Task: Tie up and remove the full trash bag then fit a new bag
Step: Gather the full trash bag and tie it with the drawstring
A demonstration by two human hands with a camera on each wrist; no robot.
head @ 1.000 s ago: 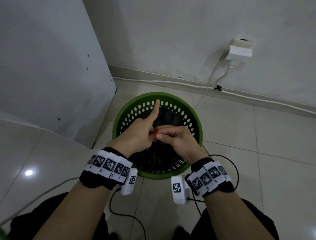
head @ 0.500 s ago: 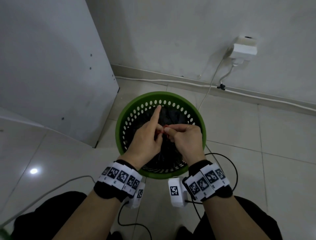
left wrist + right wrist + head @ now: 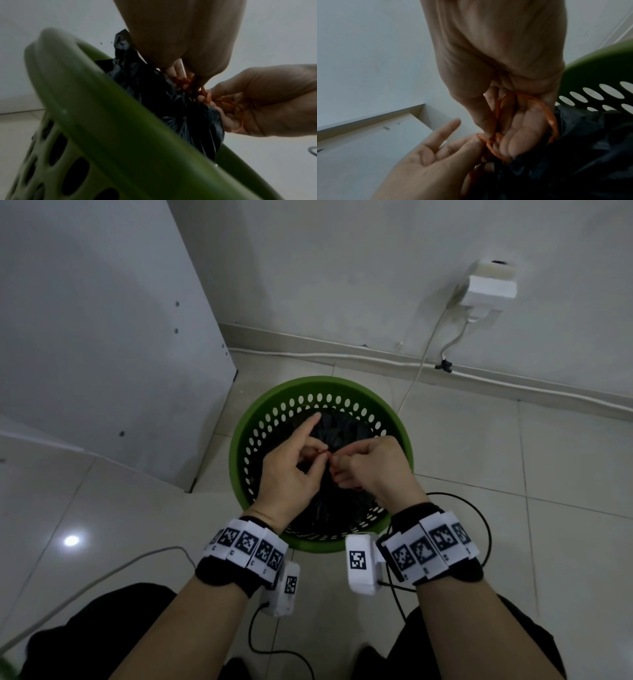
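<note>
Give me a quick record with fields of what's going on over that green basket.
bin: green perforated basket on a tiled floor
bag: black trash bag, still inside the basket
tie: orange drawstring at the gathered bag mouth
left hand: pinches the drawstring, index finger pointing out straight
right hand: fingers curled round the drawstring loops
stage: tying, bag not yet lifted out

Both hands cover the gathered neck of the black bag (image 3: 337, 501), so how the orange drawstring (image 3: 186, 83) is knotted cannot be told. In the head view the string is only a tiny red speck between the fingertips. The green basket (image 3: 308, 544) hides the bag's lower part and contents. The left wrist view cuts off the left hand (image 3: 180, 33) at the top edge, and the basket rim there is blurred.
</note>
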